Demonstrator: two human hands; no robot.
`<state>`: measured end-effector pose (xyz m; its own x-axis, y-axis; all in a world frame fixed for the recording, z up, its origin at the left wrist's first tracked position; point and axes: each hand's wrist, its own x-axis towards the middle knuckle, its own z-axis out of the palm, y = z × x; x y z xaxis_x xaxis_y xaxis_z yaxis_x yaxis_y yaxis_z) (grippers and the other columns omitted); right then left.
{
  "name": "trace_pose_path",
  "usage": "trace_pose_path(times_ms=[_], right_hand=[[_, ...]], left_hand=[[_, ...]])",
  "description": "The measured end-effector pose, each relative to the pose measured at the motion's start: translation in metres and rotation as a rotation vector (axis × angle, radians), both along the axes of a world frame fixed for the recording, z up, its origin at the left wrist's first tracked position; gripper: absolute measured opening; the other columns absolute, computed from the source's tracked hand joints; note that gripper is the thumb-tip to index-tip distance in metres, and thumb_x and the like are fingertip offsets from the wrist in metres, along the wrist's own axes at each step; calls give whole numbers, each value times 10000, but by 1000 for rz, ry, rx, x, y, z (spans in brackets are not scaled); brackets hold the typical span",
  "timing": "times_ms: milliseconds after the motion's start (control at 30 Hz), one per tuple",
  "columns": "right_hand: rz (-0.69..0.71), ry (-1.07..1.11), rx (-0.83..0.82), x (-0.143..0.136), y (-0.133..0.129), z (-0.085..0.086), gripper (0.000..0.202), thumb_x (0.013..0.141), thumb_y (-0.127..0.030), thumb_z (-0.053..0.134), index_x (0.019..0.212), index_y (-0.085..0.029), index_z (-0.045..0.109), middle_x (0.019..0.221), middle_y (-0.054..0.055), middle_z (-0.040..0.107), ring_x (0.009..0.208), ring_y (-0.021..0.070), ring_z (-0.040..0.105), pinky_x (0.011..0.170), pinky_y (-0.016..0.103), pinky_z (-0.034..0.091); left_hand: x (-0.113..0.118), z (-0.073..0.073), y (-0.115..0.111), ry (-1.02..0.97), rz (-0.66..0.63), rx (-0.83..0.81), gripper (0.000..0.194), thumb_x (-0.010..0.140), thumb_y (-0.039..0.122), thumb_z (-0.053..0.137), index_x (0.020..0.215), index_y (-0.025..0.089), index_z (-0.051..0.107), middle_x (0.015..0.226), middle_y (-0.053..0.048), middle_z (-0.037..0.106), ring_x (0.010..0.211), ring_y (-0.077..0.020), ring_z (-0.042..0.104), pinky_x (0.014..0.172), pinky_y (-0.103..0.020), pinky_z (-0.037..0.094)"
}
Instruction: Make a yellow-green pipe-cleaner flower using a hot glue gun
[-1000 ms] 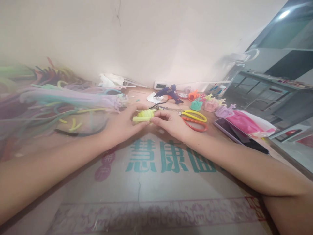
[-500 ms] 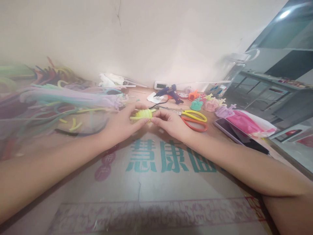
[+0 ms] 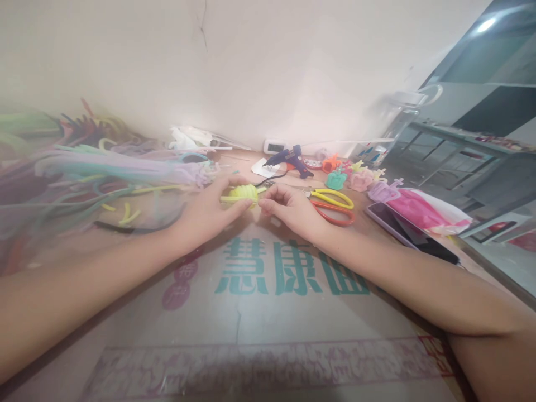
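Over the glossy, green-lettered plastic sheet (image 3: pixel 293 318), I see my left hand (image 3: pixel 209 204) pinching between thumb and fingers, my right hand (image 3: pixel 293 209) curled just beside (whether its fingertips grip anything, I can't tell from here). The left holds the bright yellow, ribbed coil (image 3: pixel 243 192), long axis pointing sideways toward the right; its underside is hidden, its windings blurred.

Craft workspace, glue gun (image 3: pixel 295 161), scissors (image 3: pixel 333 191), bundled fuzzy craft stems (image 3: pixel 125 166)

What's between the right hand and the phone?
Yellow-and-red-handled scissors lie between the right hand and the phone, as the head view shows.
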<state>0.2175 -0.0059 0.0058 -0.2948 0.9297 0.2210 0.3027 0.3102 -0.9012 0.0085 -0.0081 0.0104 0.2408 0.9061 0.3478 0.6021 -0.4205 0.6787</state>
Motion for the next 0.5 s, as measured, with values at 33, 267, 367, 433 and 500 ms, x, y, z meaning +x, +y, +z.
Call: trace_pose_path(times_ms=[33,267,367,433,500], right_hand=[[2,-4,10,0,0,0,256,883,-428,680,844,-194,584,740,-17,634,645,122,538,606,256,418],[14,-65,79,0,0,1,295,985,-379,521,781,-185,610,743,-2,637,701,129,571,686,263,465],[-51,-35,89,0,3,-3,200,964,-355,562,901,-181,638,837,9,689,766,141,616,755,282,502],[-77,-48,122,2,5,-5,196,971,-334,556,1008,-173,662,991,47,737,915,172,668,883,327,527],[-15,-144,135,6,7,-2,259,986,-301,533,1152,-162,675,1204,98,736,1123,211,671,1036,391,499]], left_hand=[[0,-1,1,-1,-2,2,508,886,484,616,1321,222,605,1375,-82,661,1288,-311,605,1134,-493,448],[-2,-2,0,-23,-32,-12,502,888,488,628,1330,253,598,1404,-56,647,1301,-304,596,1116,-480,459],[-1,0,1,-48,-25,-16,481,895,492,617,1307,243,614,1367,-61,666,1254,-296,617,1104,-460,458],[-1,1,4,-78,-11,-29,482,900,507,609,1295,231,622,1345,-67,672,1215,-287,629,1084,-443,466],[-3,-1,8,-114,19,-67,505,900,541,603,1301,235,627,1320,-67,682,1124,-274,659,1019,-427,502]])
